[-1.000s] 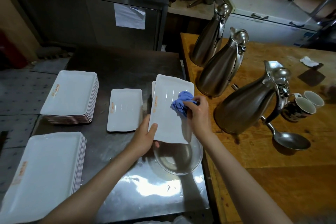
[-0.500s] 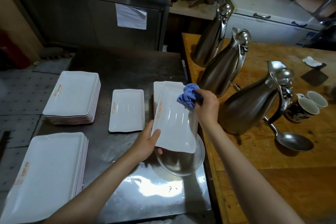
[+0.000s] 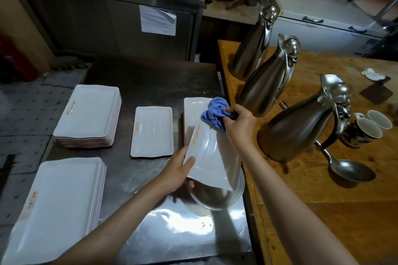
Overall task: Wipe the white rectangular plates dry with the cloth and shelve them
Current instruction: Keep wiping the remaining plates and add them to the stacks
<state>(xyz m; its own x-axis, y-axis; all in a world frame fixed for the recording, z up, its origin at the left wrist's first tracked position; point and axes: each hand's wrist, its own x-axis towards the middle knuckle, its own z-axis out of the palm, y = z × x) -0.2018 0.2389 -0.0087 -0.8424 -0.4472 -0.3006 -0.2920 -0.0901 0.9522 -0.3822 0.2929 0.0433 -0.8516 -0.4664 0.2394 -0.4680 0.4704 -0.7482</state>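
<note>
My left hand (image 3: 178, 170) grips the near left edge of a white rectangular plate (image 3: 210, 157), held tilted above a round steel bowl (image 3: 217, 197). My right hand (image 3: 239, 123) clutches a bunched blue cloth (image 3: 215, 113) against the plate's far end. Under that end another white plate (image 3: 191, 109) lies flat on the steel table (image 3: 150, 84). A single small white plate (image 3: 152, 131) lies in the middle. Two stacks of larger white plates stand at the left, one far (image 3: 88, 116), one near (image 3: 56, 206).
On the wooden table (image 3: 323, 189) to the right stand three steel jugs (image 3: 297, 129), two mugs (image 3: 366, 130), a ladle (image 3: 351, 171) and a crumpled tissue (image 3: 372, 74). A steel cabinet (image 3: 148, 26) with a paper sheet stands behind. Tiled floor lies at the left.
My right hand has swept the blue cloth from the middle of the held plate up to its far end. My left hand keeps its grip, and the plate has tilted a little.
</note>
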